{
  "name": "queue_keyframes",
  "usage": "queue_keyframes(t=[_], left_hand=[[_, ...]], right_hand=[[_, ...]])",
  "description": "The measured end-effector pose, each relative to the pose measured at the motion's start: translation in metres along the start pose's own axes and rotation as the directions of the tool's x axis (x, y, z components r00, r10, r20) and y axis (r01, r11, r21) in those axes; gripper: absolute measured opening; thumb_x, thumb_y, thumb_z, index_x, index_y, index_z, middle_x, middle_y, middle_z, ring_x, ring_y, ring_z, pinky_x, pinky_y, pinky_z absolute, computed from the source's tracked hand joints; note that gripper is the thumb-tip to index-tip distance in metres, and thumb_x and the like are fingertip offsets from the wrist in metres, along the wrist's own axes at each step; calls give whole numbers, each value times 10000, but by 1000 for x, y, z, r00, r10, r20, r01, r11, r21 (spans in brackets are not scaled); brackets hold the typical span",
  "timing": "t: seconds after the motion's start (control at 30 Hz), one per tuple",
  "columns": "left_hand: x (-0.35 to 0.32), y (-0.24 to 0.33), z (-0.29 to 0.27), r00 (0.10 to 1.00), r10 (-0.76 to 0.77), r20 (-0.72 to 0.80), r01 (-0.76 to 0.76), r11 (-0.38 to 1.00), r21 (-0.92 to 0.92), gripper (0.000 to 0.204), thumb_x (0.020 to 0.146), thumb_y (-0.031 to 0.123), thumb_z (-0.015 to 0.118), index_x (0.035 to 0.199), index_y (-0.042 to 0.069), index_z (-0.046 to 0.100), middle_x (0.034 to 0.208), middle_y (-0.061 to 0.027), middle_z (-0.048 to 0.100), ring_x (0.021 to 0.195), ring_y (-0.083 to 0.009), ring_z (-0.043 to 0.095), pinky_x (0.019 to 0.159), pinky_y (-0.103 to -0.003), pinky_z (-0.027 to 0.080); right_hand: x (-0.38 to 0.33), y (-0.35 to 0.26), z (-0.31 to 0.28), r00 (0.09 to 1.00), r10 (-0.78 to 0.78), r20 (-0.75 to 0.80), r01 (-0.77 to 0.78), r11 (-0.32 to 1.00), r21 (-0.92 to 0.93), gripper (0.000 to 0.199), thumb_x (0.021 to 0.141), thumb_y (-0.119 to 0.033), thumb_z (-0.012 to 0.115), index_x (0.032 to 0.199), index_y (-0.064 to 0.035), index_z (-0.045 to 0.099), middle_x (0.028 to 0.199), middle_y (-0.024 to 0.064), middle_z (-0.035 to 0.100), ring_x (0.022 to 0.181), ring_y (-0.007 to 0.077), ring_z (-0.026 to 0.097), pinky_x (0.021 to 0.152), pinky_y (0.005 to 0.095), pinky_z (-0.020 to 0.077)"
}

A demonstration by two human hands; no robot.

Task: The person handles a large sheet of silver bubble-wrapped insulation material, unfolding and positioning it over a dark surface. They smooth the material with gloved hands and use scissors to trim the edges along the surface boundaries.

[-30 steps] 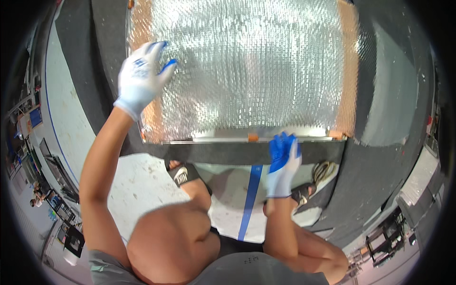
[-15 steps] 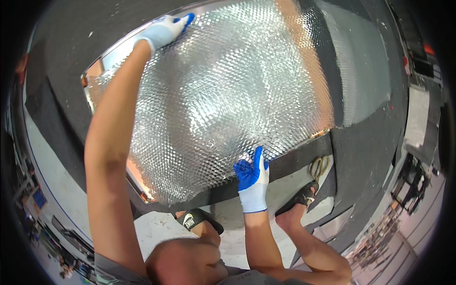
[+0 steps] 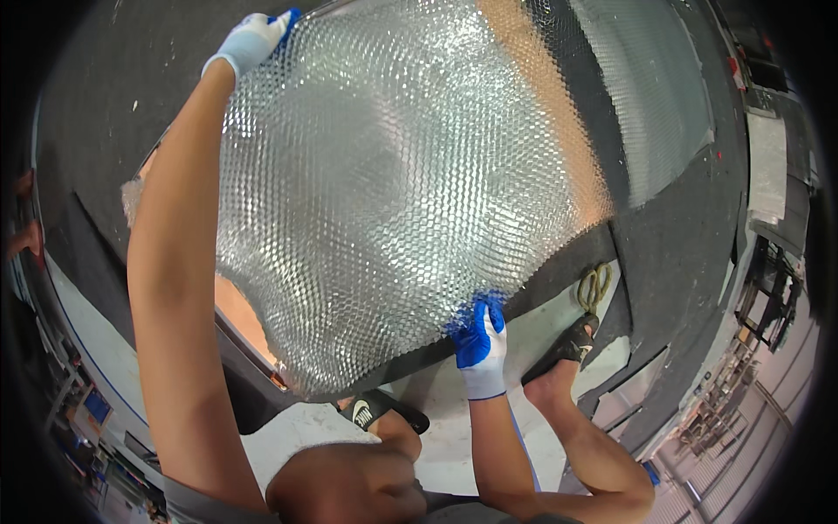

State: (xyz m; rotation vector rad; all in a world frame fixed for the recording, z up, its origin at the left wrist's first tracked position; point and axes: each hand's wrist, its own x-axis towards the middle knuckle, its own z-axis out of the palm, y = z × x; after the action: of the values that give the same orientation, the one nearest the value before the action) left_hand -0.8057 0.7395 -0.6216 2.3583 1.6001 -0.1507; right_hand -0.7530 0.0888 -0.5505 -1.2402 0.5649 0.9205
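A wide sheet of clear bubble wrap (image 3: 384, 183) lies over a flat copper-toned panel (image 3: 240, 316), whose left and right ends show past the wrap. My left hand (image 3: 253, 39), in a white glove with blue coating, is at the far left edge of the sheet with its fingers closed on it. At the near edge my right hand (image 3: 482, 336), gloved alike, grips a bunched bit of the wrap, blue showing through the bubbles. Under the sheet, most of the panel is hidden.
The panel rests on a dark grey covered surface (image 3: 672, 262). Another bubble wrap piece (image 3: 650, 96) lies to the right. Scissors (image 3: 594, 288) with yellowish handles sit near my right sandal (image 3: 572, 341). My bent legs are close to the near edge.
My left hand has moved left, and my right hand has come nearer to me and slightly right. The wrap is pulled tauter between them and covers more of the panel's near edge.
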Motion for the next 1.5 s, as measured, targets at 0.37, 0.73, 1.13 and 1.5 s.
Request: queue_keyframes(t=[0.37, 0.73, 1.13, 1.5], left_hand=[[-59, 166, -69, 951, 266, 155, -234, 952, -197, 737, 953, 686, 476, 1244, 53, 718, 1298, -221, 683, 1251, -411, 618, 1063, -424, 469], [15, 185, -66, 952, 303, -54, -304, 901, -311, 483, 964, 482, 614, 957, 31, 788, 848, -137, 756, 750, -226, 675, 716, -389, 517], [-59, 135, -42, 881, 351, -317, -407, 904, -130, 461, 958, 444, 590, 1170, 44, 672, 1192, -234, 704, 1126, -400, 661, 972, -460, 513], [-168, -53, -7, 971, 60, -232, -57, 998, 21, 594, 1030, 533, 486, 1396, 74, 578, 1386, -189, 615, 1274, -381, 587, 1084, -469, 443]], right_hand=[[83, -125, 6, 992, -90, -88, 95, 994, 49, 567, 1059, -521, 503, 1491, -154, 486, 1431, 94, 552, 1188, 254, 578, 1026, 492, 483], [114, -140, -15, 968, -247, 34, 242, 964, 108, 402, 1084, -320, 540, 1406, -82, 574, 1324, 77, 655, 1145, 264, 656, 888, 478, 589], [82, -106, -4, 987, -60, 151, 40, 990, 136, 420, 1080, -479, 485, 1313, -160, 627, 1276, 48, 685, 1177, 235, 634, 1032, 485, 492], [5, -21, 3, 915, 324, 240, -267, 933, -240, 385, 1092, -292, 499, 1436, -119, 508, 1412, 111, 603, 1268, 332, 600, 1081, 620, 467]])
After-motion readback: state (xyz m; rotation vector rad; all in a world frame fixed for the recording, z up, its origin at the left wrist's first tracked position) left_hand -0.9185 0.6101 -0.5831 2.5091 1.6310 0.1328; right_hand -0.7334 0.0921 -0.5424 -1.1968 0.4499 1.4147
